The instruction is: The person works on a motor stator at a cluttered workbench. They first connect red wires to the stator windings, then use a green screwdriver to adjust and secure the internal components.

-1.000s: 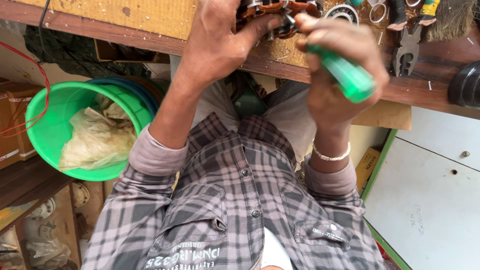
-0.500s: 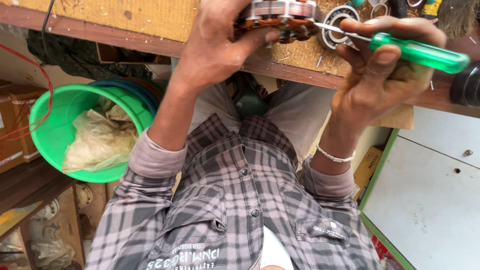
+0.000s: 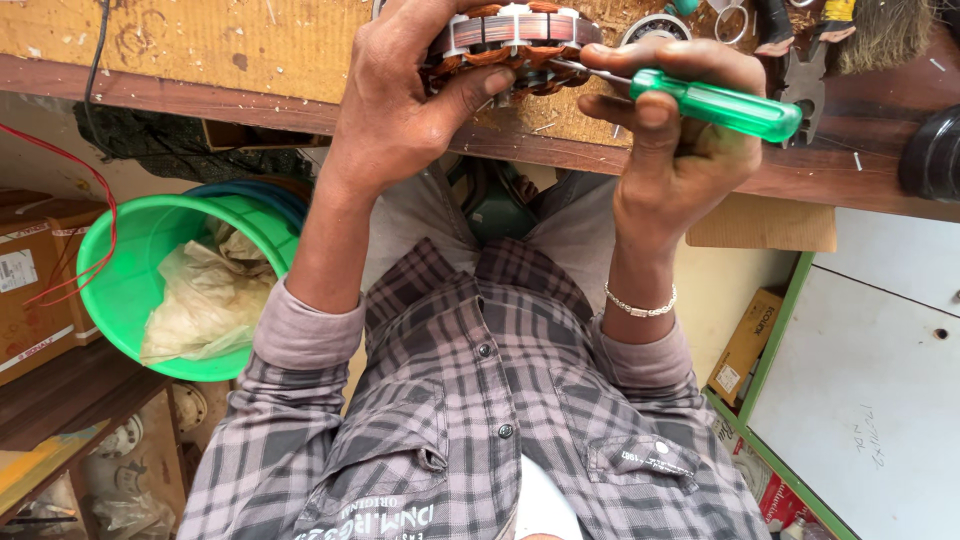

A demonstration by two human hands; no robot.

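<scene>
Head view: left hand (image 3: 400,120) grips motor stator (image 3: 515,40); right hand (image 3: 670,150) holds green screwdriver (image 3: 715,105) against it.

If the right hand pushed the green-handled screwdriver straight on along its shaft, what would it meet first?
Most likely the copper-wound motor stator held by the left hand; the screwdriver in the right hand already points into it, though depth is unclear.

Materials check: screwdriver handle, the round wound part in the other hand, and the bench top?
Green screwdriver handle in the right hand: translucent glossy plastic, since light shows through it. Round wound motor core in the left hand: stacked grey metal ring with reddish copper-looking coils, probably enamelled wire. Workbench top: bare yellowish wood or board, scuffed and matt, with a darker brown edge.
</scene>
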